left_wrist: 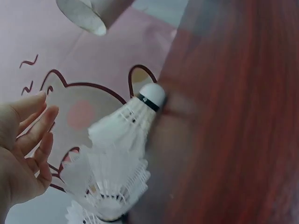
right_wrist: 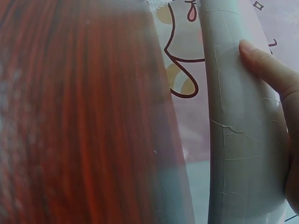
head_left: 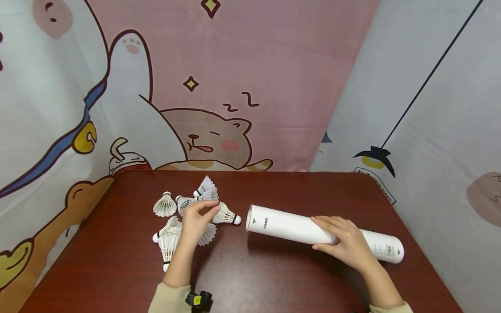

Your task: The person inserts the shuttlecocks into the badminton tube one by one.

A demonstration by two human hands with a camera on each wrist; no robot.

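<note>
My right hand (head_left: 346, 243) grips a long white shuttlecock tube (head_left: 285, 224) around its middle, thumb and fingers on opposite sides. The tube lies slantwise, its rimmed left end raised above the table and facing the shuttlecocks. In the right wrist view, creases run along the tube wall. My left hand (head_left: 197, 221) hovers over the pile with loosely bent fingers and nothing between them. Closest to it, a white shuttlecock (head_left: 226, 215) points its black-banded cork toward the tube. The left wrist view shows that shuttlecock (left_wrist: 124, 121) apart from the fingers.
Several more shuttlecocks lie left of and behind my left hand, among them a lone one (head_left: 165, 204) at the far left and an overlapping group (head_left: 168, 239) nearer me. The dark red wooden table (head_left: 274, 278) meets a cartoon-printed cloth (head_left: 289, 87) at its back edge.
</note>
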